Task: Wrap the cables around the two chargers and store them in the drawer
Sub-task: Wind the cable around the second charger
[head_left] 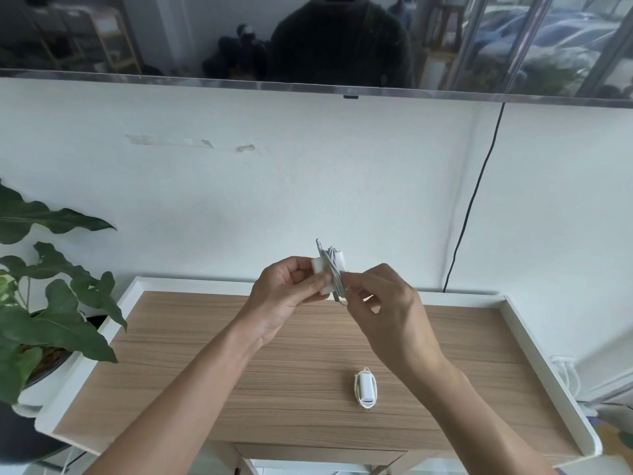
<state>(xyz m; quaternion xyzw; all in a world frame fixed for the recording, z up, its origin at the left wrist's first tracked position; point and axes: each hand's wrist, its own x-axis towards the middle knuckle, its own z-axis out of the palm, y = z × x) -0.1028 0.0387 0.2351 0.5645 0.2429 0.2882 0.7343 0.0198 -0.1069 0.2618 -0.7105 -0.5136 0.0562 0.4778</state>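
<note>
Your left hand [286,293] grips a charger [325,269]; your right hand [383,303] pinches its cable [335,269]. Another wrapped charger [365,389] lies below your right hand.

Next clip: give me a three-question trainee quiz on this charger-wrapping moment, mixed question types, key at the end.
1. True or false: the wrapped charger on the table is touched by a hand.
2. Which hand pinches the cable on the held charger? A) left hand B) right hand
3. Fill in: the plant stands to the table's ____ side.

Key: 1 false; 2 B; 3 left.
</note>
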